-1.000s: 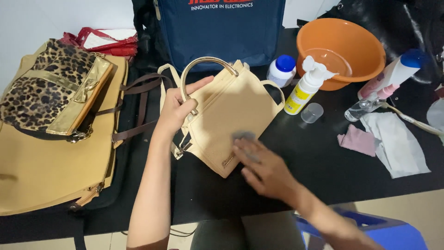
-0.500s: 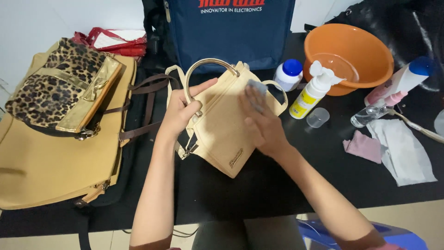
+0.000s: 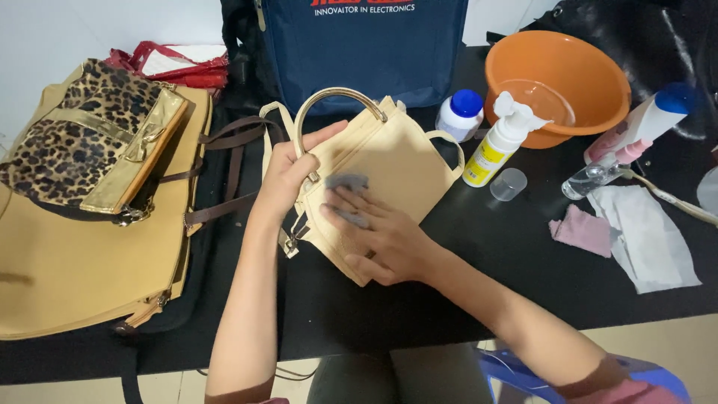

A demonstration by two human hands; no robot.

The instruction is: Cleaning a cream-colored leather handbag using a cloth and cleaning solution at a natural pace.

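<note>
A small cream handbag [image 3: 407,168] with a curved metal handle lies on the black table [image 3: 464,269]. My left hand [image 3: 288,176] grips the bag at its top left corner, just under the handle. My right hand [image 3: 378,232] lies flat on the bag's front and presses a small grey cloth [image 3: 345,182] under its fingertips near the bag's upper left.
A leopard-print bag [image 3: 90,142] rests on a large tan bag [image 3: 75,262] at the left. A navy bag [image 3: 366,45] stands behind. To the right are an orange basin [image 3: 557,75], a pump bottle [image 3: 497,146], a white jar with a blue lid [image 3: 460,114], a clear cap [image 3: 508,184], a pink cloth [image 3: 582,230] and white wipes [image 3: 647,236].
My right hand with the grey cloth moved from the bag's lower middle up to its top right, then across to its upper left. My left hand kept its grip.
</note>
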